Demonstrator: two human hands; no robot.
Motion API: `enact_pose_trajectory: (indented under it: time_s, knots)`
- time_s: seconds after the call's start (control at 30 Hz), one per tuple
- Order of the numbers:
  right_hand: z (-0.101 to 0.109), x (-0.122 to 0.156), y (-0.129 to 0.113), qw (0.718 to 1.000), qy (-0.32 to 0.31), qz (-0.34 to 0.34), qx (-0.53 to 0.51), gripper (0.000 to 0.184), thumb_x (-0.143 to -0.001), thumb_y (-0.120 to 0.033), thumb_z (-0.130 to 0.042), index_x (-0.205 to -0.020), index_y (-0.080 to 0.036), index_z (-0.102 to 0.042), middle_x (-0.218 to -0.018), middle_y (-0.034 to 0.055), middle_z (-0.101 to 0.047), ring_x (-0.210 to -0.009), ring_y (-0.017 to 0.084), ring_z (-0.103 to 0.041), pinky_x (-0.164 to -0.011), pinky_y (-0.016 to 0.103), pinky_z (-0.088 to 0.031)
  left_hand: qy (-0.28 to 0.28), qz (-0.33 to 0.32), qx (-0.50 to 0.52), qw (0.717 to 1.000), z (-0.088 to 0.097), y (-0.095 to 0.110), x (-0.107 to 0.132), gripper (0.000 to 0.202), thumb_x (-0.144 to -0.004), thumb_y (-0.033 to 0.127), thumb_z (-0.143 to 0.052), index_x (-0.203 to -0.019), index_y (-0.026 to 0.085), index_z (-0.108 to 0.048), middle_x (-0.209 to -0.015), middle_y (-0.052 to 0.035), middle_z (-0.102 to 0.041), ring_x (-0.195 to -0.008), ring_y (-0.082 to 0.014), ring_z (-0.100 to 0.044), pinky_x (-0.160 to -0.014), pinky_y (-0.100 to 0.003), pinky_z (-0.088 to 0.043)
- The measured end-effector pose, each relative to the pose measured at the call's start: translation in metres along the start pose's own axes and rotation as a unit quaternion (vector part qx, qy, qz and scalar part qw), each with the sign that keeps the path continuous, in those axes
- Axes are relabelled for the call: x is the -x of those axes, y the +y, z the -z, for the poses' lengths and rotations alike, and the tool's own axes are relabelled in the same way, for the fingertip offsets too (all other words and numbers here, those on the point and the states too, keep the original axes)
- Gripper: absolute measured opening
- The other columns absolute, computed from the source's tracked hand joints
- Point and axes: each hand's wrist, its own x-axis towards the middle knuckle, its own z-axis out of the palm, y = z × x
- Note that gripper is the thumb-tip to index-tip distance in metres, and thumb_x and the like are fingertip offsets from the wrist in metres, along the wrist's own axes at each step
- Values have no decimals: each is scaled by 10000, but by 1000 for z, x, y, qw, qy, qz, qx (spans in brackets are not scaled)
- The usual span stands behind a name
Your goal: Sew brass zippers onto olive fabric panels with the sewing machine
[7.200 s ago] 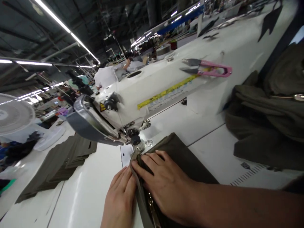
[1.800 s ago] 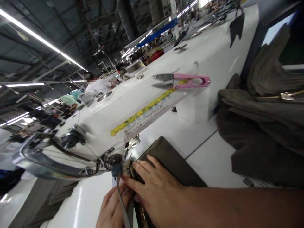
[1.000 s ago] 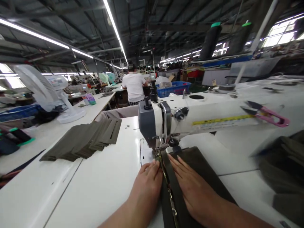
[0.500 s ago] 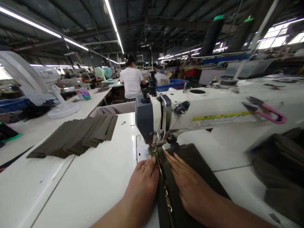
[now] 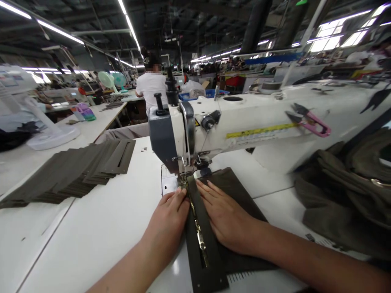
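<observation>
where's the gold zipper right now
The gold zipper lies lower centre in the head view, set in dark fabric between the left hand and right hand.

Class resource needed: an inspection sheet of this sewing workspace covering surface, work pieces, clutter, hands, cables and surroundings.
Surface: white table, with a sewing machine on it.
Work pieces: cloth strip bearing a gold-coloured zipper, its far end at the machine's needle area; larger dark cloth beside it.
Clutter: fanned stack of cloth pieces at left; heaped cloth at right; pink-handled snips on the machine's arm.
Hands: left hand touching the strip left of the zipper; right hand laid flat to its right.
Cables: nothing seen near the hands.
Surroundings: person in a white shirt; white fan.
</observation>
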Motion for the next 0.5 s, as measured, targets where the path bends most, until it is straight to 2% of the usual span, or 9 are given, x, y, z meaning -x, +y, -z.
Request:
enact_pose_trajectory:
  time_s: [0.3,0.5]
  knots:
    - [-2,-3,3,1000,13,15,13,505,-823,-123,-363,-1326,-73,-369,-1373,159,-364,-1300,234,-256,-1063,456,-237,-7,15,21,1000,3,-1,-5,175,-826,73,-435,-918,92,-583,-1003,-147,-588,-970,-242,-559,-837,-400,-505]
    - [-10,-11,13,998,44,37,18,501,-801,-106,-340,-1295,-70,-417,-1303,177,-453,-1246,257,-360,-1021,486,-301,-35,39,24,998,3,-6,-10,115,-820,83,-465,-846,128,-568,-886,-90,-572,-825,-196,-566,-790,-358,-510]
